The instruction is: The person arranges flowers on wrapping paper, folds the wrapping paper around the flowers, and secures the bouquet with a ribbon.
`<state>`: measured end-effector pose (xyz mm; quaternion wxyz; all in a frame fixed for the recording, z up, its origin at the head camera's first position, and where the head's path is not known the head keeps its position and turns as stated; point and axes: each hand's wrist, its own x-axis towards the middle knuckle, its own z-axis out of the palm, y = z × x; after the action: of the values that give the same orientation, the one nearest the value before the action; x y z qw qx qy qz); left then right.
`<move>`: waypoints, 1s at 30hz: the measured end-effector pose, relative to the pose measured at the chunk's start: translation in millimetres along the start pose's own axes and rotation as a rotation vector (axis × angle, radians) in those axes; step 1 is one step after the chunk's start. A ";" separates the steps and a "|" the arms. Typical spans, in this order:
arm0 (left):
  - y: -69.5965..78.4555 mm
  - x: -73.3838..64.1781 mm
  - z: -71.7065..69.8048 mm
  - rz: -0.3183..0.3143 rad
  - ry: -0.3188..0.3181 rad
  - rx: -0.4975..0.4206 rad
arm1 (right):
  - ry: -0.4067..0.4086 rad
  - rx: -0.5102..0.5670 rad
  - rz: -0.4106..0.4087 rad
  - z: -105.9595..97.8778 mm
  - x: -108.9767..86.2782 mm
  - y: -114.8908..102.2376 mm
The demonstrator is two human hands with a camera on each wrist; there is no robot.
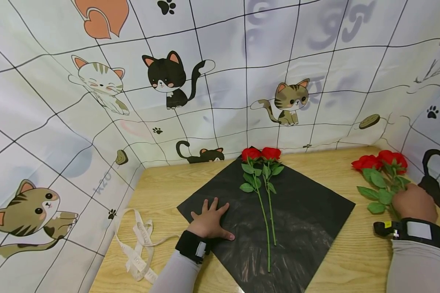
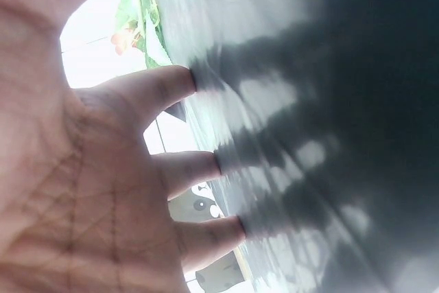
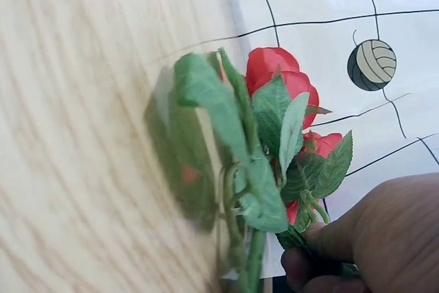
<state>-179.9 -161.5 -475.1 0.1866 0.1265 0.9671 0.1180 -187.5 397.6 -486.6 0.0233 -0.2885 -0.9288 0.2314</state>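
Note:
My left hand (image 1: 208,221) lies with fingers spread on the left part of a black wrapping sheet (image 1: 308,203). In the left wrist view its fingertips (image 2: 185,79) touch the glossy sheet (image 2: 274,101). Two long-stemmed red roses (image 1: 265,203) lie side by side on the sheet, blooms at its far corner. At the table's right side my right hand (image 1: 415,203) grips the stems of red roses (image 1: 379,162) among their green leaves. The right wrist view shows thumb and fingers pinching a stem below the red blooms (image 3: 281,77); the lower stems are partly hidden.
A cream ribbon with printed letters (image 1: 141,244) lies loosely looped on the wooden table (image 1: 161,187), left of my left hand. Behind the table and along both sides hangs a white cloth with cat drawings (image 1: 223,89).

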 end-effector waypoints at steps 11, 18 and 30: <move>0.4 -2.0 -1.0 0.006 0.000 -0.007 | 0.109 0.149 -0.122 -40.9 -18.3 -39.4; -1.8 -1.0 -1.8 0.001 -0.002 -0.004 | -0.011 0.402 -0.345 -28.6 -48.5 -107.4; -3.0 -0.2 -1.9 -0.007 0.002 -0.006 | -0.404 0.676 -0.519 34.7 -100.9 -211.9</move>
<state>-181.1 -164.8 -474.1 0.1865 0.1226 0.9673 0.1205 -220.9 174.0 -414.5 -0.0080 0.0279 -0.8289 0.5586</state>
